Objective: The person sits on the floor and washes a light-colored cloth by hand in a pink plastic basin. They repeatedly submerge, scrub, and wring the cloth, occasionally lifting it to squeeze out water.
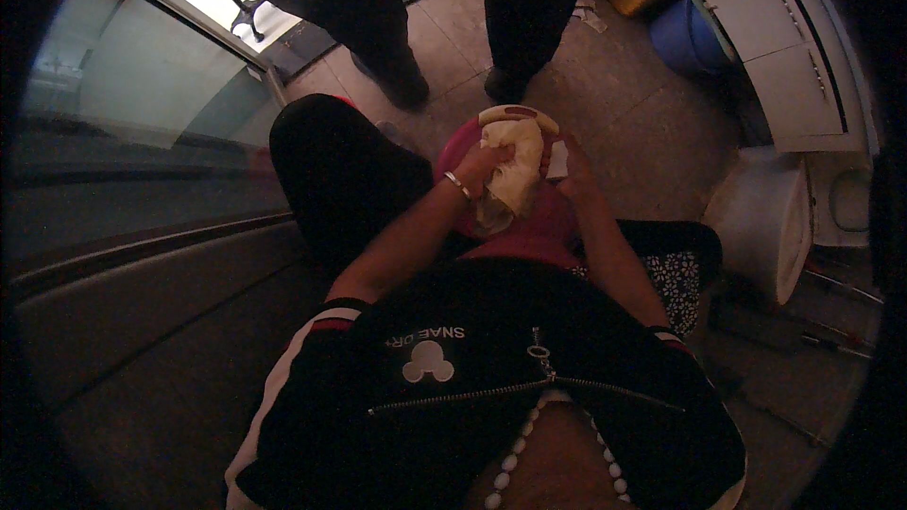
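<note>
A pink basin (453, 152) is between my knees. My left hand (485, 164), with a silver bangle at the wrist, grips a wet-looking pale yellow cloth (521, 170) above the basin. The cloth's lower end hangs darker and bunched. In my right hand (579, 168) is a small white block (558, 160), possibly soap, held close to the cloth's right side. A cream plastic board (521, 113) with a slot in its top leans at the basin's far rim. The dim light hides the basin's inside.
Another person's dark-trousered legs (535, 14) stand just beyond the basin. At right are a blue bucket (687, 32), a white cabinet (769, 35) and a large whitish tub (758, 219). A glass panel (156, 99) runs along the left. Tiled floor (631, 142) lies between.
</note>
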Demonstrator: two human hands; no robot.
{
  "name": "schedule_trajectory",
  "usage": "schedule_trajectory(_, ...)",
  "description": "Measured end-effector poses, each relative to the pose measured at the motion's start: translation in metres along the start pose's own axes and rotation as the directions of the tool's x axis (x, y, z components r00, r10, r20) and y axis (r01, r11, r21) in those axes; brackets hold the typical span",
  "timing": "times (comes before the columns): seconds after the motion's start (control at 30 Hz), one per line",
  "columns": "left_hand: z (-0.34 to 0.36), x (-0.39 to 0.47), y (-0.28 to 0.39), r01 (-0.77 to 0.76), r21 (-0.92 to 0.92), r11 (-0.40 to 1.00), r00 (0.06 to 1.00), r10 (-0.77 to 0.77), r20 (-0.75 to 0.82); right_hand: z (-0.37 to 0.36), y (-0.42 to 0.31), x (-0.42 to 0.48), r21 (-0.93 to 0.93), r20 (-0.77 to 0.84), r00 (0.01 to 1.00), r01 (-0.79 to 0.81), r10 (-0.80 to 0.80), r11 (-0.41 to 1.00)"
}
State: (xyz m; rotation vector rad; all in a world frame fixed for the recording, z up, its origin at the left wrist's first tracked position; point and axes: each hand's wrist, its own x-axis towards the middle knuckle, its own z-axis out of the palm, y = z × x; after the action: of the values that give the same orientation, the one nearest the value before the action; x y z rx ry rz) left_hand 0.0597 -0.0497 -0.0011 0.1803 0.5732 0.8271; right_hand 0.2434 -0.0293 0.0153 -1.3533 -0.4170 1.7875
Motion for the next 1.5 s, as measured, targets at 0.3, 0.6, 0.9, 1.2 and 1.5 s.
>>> schedule_trajectory(0.3,-0.006,-0.010,-0.003,-0.439,0.345,0.830,0.896,0.375,0.237,0.012,-0.004,-0.006,-0.033,-0.090,0.995,0.041,-0.043,0.999)
schedule_trajectory(0.6,0.001,-0.004,0.004,-0.046,0.022,0.999,0.998,0.045,0.043,0.012,-0.004,-0.007,0.050,-0.085,0.996,-0.025,0.029,0.998)
schedule_trajectory(0.9,0.003,-0.008,0.004,-0.124,0.135,0.983,0.992,0.122,0.021,-0.004,0.003,0.006,0.005,-0.016,1.000,0.015,-0.014,1.000)
schedule_trajectory(1.2,0.000,-0.004,0.005,-0.030,0.078,0.997,0.999,0.028,0.020,-0.012,0.005,0.012,-0.021,0.006,1.000,0.000,0.001,1.000)
schedule_trajectory(1.5,0.002,-0.004,0.004,-0.066,-0.046,0.997,0.997,0.068,0.041,0.000,0.000,0.004,-0.034,-0.121,0.992,-0.033,0.029,0.999)
